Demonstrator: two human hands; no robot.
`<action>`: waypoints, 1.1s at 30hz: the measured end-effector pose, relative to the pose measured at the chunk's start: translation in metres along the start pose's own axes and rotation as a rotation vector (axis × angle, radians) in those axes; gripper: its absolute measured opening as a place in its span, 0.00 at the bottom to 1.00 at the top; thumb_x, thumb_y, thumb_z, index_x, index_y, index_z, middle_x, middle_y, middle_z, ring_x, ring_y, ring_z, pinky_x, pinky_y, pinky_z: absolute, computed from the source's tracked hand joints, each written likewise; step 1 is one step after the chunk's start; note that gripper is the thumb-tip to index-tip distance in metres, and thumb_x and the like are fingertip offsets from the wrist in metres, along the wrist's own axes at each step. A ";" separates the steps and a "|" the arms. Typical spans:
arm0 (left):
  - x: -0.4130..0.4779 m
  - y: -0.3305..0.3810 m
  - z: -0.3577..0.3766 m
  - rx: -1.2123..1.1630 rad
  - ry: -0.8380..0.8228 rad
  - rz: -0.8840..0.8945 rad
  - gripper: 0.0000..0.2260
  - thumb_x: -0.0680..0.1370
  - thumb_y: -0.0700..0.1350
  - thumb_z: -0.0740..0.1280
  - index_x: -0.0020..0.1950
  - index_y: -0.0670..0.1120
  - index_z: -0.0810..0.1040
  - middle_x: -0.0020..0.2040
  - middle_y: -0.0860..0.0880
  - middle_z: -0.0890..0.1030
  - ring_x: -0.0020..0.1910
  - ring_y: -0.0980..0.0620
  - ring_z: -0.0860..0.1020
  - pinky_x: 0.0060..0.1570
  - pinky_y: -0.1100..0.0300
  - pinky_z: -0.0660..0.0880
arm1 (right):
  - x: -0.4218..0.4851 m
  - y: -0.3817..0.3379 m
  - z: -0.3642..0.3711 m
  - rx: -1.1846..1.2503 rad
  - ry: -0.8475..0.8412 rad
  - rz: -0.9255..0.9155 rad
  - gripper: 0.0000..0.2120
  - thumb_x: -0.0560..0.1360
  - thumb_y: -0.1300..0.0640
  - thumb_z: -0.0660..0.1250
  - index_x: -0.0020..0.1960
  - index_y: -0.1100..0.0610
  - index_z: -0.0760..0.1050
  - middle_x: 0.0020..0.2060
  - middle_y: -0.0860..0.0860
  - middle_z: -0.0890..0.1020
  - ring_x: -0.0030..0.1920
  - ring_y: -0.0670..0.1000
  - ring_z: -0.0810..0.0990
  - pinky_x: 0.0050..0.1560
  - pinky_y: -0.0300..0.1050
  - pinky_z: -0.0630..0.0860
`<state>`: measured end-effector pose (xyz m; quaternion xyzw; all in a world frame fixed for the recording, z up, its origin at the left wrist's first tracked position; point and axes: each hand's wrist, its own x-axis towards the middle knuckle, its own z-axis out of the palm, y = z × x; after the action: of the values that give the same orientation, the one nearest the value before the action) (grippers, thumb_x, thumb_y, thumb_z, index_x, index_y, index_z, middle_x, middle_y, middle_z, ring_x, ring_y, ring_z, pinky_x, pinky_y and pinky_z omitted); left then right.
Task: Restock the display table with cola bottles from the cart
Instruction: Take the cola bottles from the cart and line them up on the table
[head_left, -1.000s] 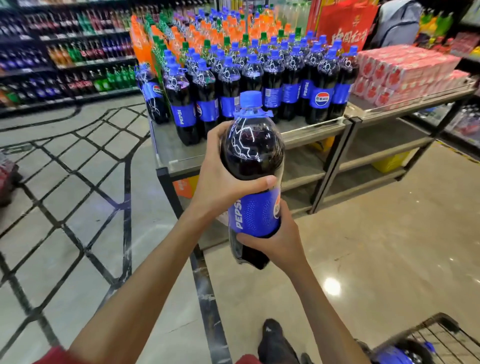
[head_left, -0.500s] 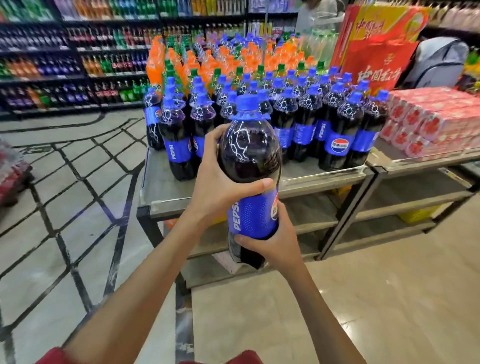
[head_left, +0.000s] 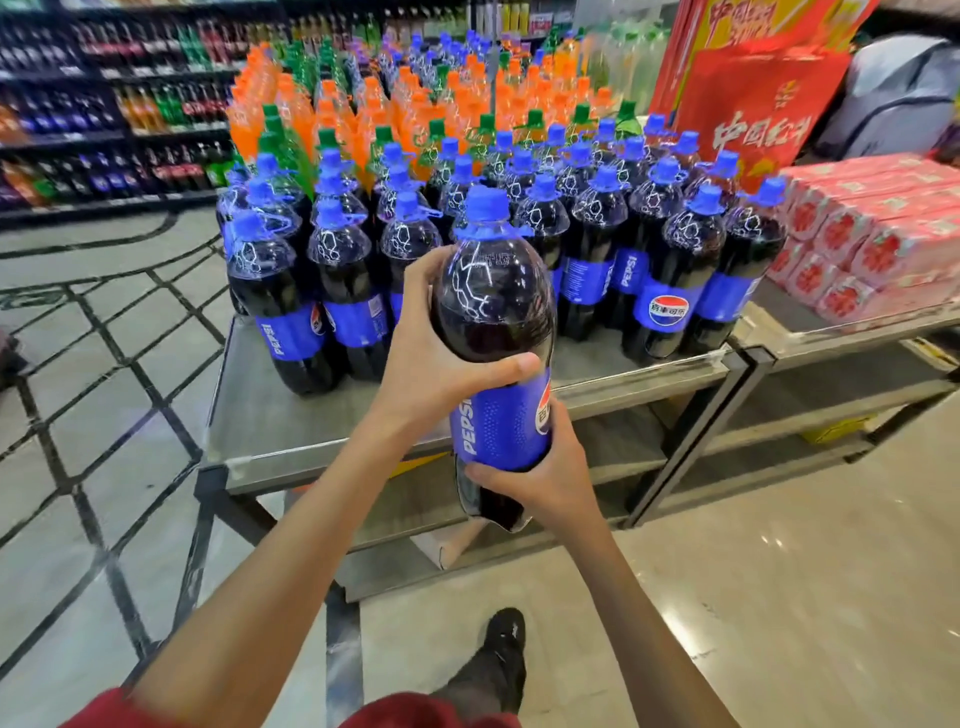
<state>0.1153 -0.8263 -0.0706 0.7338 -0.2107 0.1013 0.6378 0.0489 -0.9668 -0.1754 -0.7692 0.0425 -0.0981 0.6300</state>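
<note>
Shiny beige tiled floor (head_left: 779, 597), black crisscross lines (head_left: 135, 375) on left. Dark wall shelves (head_left: 104, 136) back left, crammed with colourful drinks (head_left: 171, 104). Big red banner (head_left: 753, 104) back right.

Saw one large cola bottle (head_left: 493, 312) upright in mid-air: dark liquid, blue cap on, blue PEPSI label. Found it gripped by left hand (head_left: 436, 364) at the shoulder and right hand (head_left: 540, 478) near the base, over the front edge of the bench (head_left: 270, 415). Took no count of the standing cola bottles (head_left: 665, 270); noted rows upright, capped, packed touching, behind a bare front strip.
</note>
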 end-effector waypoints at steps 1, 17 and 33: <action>0.009 -0.006 0.005 -0.004 -0.010 0.001 0.44 0.59 0.45 0.84 0.70 0.51 0.64 0.65 0.58 0.74 0.65 0.61 0.76 0.65 0.63 0.72 | 0.009 0.003 -0.003 -0.001 0.010 0.006 0.42 0.59 0.51 0.87 0.66 0.43 0.69 0.55 0.36 0.80 0.58 0.44 0.81 0.54 0.49 0.83; 0.149 -0.093 0.079 -0.053 -0.076 -0.033 0.47 0.57 0.53 0.84 0.71 0.50 0.65 0.68 0.52 0.73 0.68 0.54 0.75 0.71 0.49 0.70 | 0.156 0.047 -0.064 -0.126 0.083 0.058 0.44 0.58 0.52 0.87 0.68 0.46 0.69 0.54 0.36 0.81 0.55 0.41 0.81 0.51 0.42 0.81; 0.214 -0.133 0.129 0.049 -0.218 -0.063 0.47 0.58 0.52 0.86 0.67 0.59 0.60 0.68 0.52 0.72 0.67 0.57 0.75 0.71 0.51 0.71 | 0.233 0.090 -0.110 -0.147 0.148 0.041 0.48 0.57 0.52 0.87 0.71 0.46 0.65 0.59 0.38 0.79 0.59 0.42 0.80 0.57 0.47 0.82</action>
<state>0.3489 -0.9784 -0.1212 0.7623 -0.2532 0.0058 0.5957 0.2593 -1.1344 -0.2202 -0.8029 0.1116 -0.1383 0.5690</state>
